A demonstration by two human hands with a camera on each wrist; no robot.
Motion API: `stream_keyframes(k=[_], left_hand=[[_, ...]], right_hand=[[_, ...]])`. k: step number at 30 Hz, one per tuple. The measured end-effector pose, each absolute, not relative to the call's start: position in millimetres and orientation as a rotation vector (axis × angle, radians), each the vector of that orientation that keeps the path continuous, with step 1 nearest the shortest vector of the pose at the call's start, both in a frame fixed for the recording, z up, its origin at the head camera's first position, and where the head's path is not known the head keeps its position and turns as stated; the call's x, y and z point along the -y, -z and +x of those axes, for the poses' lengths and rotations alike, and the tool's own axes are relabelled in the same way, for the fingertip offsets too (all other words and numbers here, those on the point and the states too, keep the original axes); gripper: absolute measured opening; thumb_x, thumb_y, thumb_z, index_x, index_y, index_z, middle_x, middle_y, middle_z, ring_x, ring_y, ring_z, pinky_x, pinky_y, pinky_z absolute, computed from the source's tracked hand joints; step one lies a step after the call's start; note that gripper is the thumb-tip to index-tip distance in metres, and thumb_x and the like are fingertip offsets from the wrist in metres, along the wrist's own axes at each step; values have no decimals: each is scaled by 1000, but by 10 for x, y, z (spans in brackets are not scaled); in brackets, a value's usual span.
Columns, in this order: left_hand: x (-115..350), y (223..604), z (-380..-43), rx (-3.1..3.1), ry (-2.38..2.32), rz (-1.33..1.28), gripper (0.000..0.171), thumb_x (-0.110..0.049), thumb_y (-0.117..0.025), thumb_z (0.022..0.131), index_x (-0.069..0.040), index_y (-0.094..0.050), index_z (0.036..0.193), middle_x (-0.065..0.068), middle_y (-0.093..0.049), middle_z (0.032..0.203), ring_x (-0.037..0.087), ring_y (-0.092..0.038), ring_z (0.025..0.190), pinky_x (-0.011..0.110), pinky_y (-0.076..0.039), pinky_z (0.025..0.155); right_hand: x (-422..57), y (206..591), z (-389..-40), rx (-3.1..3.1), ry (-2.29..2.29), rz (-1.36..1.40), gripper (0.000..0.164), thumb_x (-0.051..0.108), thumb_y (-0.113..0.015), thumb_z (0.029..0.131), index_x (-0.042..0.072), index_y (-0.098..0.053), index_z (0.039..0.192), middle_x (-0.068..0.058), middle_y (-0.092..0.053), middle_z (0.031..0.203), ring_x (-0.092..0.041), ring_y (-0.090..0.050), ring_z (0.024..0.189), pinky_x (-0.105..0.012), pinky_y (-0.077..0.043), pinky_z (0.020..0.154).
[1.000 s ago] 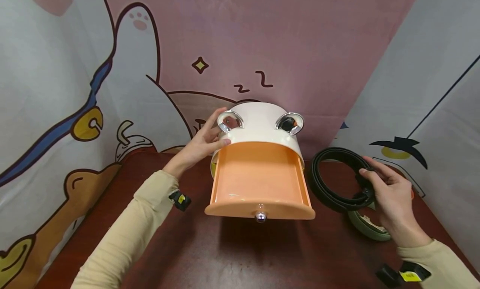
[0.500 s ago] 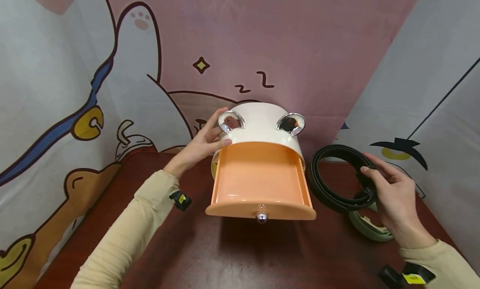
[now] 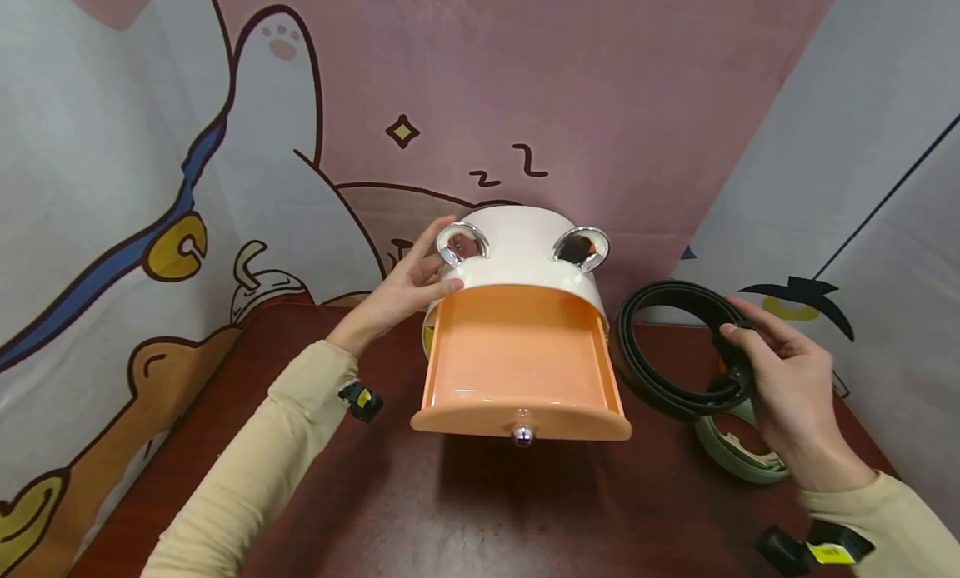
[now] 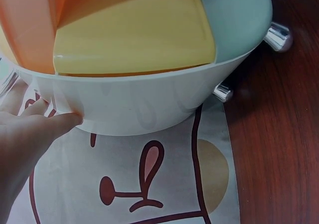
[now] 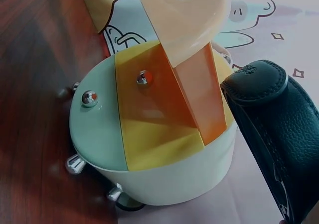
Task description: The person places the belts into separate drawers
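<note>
A white drawer cabinet with chrome ear-shaped knobs stands at the centre, its orange drawer pulled far out toward me. My left hand rests against the cabinet's upper left side, fingers stretched around the left ear and thumb by the front edge. In the left wrist view, the thumb touches the white shell. To the right of the drawer, my right hand pinches a coiled black belt between thumb and fingers. The belt's stitched leather end shows large in the right wrist view.
A coiled green belt lies on the dark red table, below the black belt and partly hidden by my right hand. Yellow and green drawer fronts sit below the open drawer. Printed cloth hangs close behind.
The right hand has lifted the black belt slightly, and more of the table behind its loop shows. The left hand, cabinet and drawer stay where they were.
</note>
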State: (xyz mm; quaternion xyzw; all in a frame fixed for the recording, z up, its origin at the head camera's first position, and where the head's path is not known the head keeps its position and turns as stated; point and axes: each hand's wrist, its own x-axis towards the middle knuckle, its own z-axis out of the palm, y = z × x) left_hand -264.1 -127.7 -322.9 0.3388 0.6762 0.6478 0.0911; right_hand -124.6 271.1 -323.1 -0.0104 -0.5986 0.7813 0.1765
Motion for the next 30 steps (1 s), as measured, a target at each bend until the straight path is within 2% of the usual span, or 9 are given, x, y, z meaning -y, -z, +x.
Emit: stream_keyframes(k=[5,14,19,24,30], left_hand=[[1279,3227,-2642,-2011,-1922,1009,79,2,-56,96,-34,-16,154,13,-47,142,31,-56,111,39,-48,89],[1283,3212,-2638,-2017,-1909,1005,80,2,-55,96,-28,-11,155,14,-47,141,32,-56,111,41,-49,89],[1279,3202,-2631,-2036,-1895,1000,80,2,-56,96,-27,-11,156,14,-48,141,32,-55,113,41,-48,90],[1283,3201,-2636,-2031,-1899,1002,80,1,-56,96,-28,-12,155,14,-48,141,32,-55,113,41,-48,90],[1287,3210,-2638,-2003,-1915,1007,80,2,-56,96,-31,-13,155,14,-46,142,31,-54,114,41,-49,89]], right_hand=[[-2675,3210,-1257,1664,-2222,-9,38,-6,-65,88,6,-66,124,-7,-71,94,-13,-69,86,-21,-54,66],[-2551,3112,-1280,1669,-2219,37,40,-6,-66,88,5,-64,127,-7,-72,91,-14,-69,79,-22,-53,57],[-2482,3083,-1282,1704,-2200,59,42,-4,-67,88,5,-63,129,-5,-72,96,-11,-68,81,-20,-53,61],[-2412,3067,-1288,1724,-2196,82,43,-1,-69,88,4,-61,130,-3,-70,107,-10,-65,90,-19,-52,70],[-2343,3065,-1311,1756,-2173,100,43,0,-69,89,4,-61,131,-3,-70,109,-11,-64,91,-19,-52,69]])
